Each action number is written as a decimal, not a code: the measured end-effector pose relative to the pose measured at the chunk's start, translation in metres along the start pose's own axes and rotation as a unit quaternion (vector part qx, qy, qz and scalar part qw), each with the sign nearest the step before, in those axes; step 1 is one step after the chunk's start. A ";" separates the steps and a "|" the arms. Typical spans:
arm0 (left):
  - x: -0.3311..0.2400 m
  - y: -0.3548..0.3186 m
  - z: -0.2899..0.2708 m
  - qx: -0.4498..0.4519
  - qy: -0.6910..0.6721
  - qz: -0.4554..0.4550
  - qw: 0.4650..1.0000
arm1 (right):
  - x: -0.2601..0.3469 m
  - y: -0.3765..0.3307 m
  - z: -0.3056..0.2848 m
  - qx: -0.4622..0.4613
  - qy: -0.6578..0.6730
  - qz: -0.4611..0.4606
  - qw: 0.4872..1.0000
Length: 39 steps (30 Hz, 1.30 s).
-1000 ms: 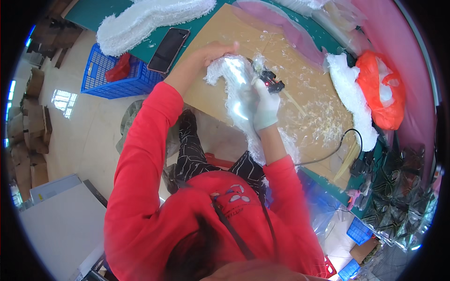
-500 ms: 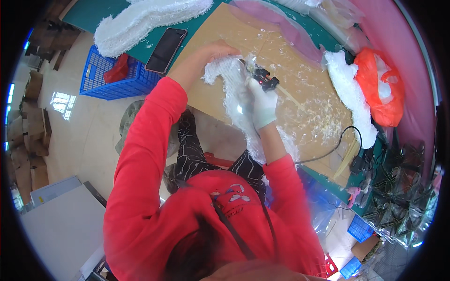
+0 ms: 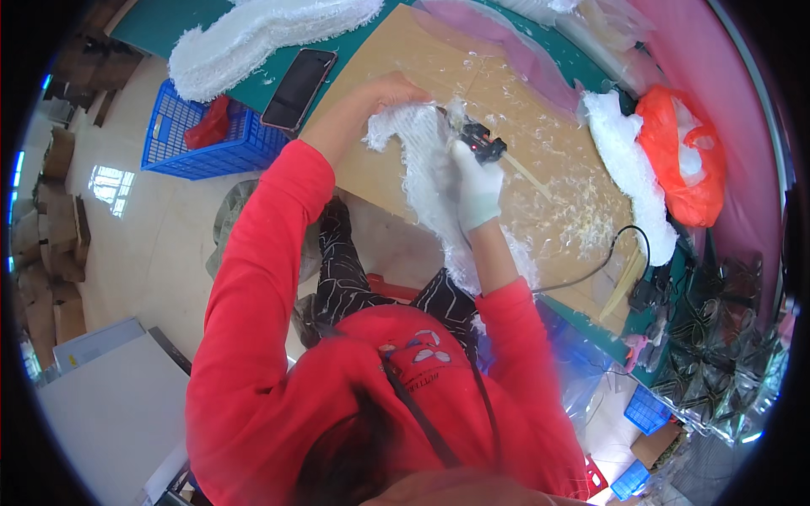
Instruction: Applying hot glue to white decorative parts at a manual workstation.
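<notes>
My right hand (image 3: 478, 187), in a white glove, is closed round a black glue gun (image 3: 483, 143) with a small red light. A yellowish glue stick (image 3: 525, 174) juts from its back end. The gun's front points at the upper end of a white fringed fabric piece (image 3: 426, 164), which hangs over the near edge of the cardboard toward my lap. My bare left hand (image 3: 395, 89) grips that same upper end, with its fingertips partly hidden by the fabric. Clear wispy bits surround the spot between my hands.
Cardboard (image 3: 582, 181) strewn with white shreds covers the green table (image 3: 253, 84). A phone (image 3: 299, 88), a fluffy white roll (image 3: 261, 42), another white piece (image 3: 629, 169) and a red plastic bag (image 3: 683, 156) lie around it. The cord (image 3: 603, 266) crosses at right. A blue crate (image 3: 211, 148) stands left.
My right hand and the glue gun have shifted very slightly to the right. My left hand stays at the fabric's upper end.
</notes>
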<state>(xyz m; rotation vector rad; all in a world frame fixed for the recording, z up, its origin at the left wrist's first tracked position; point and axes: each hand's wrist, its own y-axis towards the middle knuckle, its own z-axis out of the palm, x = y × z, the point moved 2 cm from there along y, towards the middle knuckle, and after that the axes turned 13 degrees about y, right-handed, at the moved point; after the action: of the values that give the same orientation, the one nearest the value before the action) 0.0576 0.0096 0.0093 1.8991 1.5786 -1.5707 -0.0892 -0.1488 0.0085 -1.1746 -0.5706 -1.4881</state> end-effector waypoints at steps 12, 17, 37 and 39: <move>0.016 0.003 -0.001 0.031 -0.021 0.072 0.997 | 0.011 -0.013 0.003 -0.022 0.064 0.020 0.998; 0.007 -0.007 0.000 0.068 -0.052 0.075 0.993 | 0.007 -0.011 0.000 -0.018 0.071 0.028 0.997; -0.009 -0.010 0.001 0.032 0.063 0.009 0.997 | 0.001 -0.004 0.002 0.008 -0.071 -0.015 0.997; -0.007 -0.010 0.001 0.016 0.075 0.009 0.997 | 0.006 -0.007 0.007 0.016 -0.110 -0.038 0.993</move>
<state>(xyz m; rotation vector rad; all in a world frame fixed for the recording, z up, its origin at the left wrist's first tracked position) 0.0504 0.0086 0.0191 2.0854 1.5985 -1.4861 -0.0924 -0.1440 0.0181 -1.3135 -0.7937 -1.4158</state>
